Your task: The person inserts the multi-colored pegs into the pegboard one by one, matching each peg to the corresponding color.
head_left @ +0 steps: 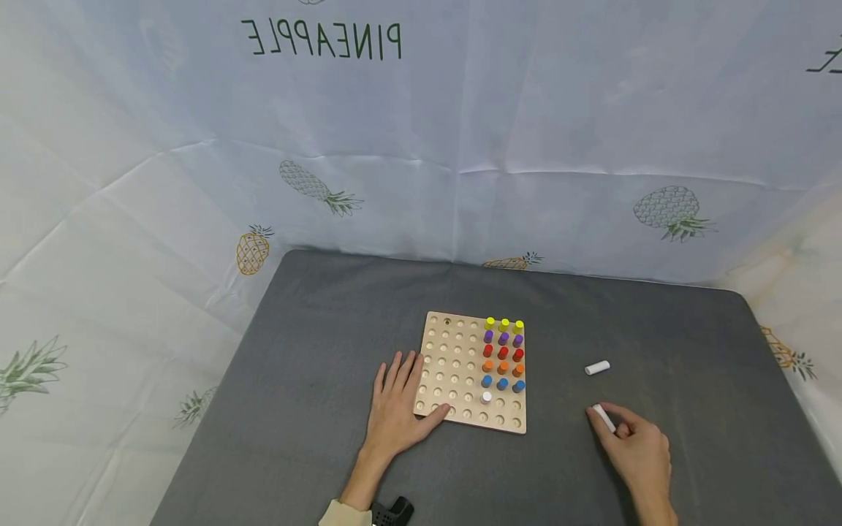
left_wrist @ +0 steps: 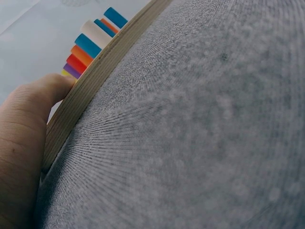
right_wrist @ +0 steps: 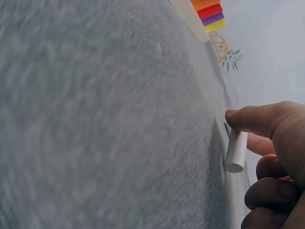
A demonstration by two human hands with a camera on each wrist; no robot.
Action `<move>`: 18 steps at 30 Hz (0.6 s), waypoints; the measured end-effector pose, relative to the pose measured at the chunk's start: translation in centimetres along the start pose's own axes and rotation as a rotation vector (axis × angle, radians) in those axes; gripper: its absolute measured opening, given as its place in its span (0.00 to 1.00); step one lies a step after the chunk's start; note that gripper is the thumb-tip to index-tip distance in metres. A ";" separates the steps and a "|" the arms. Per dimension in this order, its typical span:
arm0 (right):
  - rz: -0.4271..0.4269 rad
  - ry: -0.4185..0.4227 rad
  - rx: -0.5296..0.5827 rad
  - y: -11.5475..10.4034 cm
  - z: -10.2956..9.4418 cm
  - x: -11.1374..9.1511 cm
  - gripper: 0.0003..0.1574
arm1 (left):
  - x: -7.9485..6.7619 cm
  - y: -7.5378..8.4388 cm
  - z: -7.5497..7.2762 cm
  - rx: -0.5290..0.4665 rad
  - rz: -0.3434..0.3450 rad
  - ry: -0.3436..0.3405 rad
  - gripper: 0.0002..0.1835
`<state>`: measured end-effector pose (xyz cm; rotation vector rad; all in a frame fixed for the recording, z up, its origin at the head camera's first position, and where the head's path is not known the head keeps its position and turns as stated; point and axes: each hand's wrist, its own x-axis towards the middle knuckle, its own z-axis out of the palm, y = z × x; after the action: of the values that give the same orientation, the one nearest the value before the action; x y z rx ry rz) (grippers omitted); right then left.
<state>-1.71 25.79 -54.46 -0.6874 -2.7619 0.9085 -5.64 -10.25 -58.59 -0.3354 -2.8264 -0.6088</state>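
A wooden pegboard (head_left: pixel 437 370) lies on the table with rows of holes. Its right side carries upright pegs in rows of three: yellow (head_left: pixel 504 324), purple (head_left: pixel 503 339), red (head_left: pixel 503 353), orange (head_left: pixel 503 367) and blue (head_left: pixel 503 383). A single white peg (head_left: pixel 486 398) stands in the row nearer the person. With fingers extended, my left hand (head_left: pixel 393 410) rests along the board's left edge, its thumb over the near corner. To the right of the board, my right hand (head_left: pixel 639 451) pinches a loose white peg (right_wrist: pixel 236 151) by one end, low over the tabletop.
Another white peg (head_left: pixel 597 367) lies on the dark grey tabletop (head_left: pixel 316 329), just beyond the right hand. Behind the table hangs a pineapple-print curtain (head_left: pixel 408 212). A small black device (head_left: pixel 393 511) sits by the left wrist at the frame's bottom.
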 end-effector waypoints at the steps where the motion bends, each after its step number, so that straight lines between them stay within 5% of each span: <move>1: -0.008 0.006 0.006 -0.1 0.0 0.0 0.21 | 0.0 0.0 0.0 0.000 0.001 0.001 0.53; 18: -0.176 0.083 0.117 -2.3 0.2 -0.5 0.13 | 0.0 0.0 0.1 0.013 0.006 0.012 0.53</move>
<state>-2.14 23.81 -53.27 -0.4444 -2.6219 0.9709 -5.61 -10.23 -58.65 -0.3370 -2.8154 -0.5888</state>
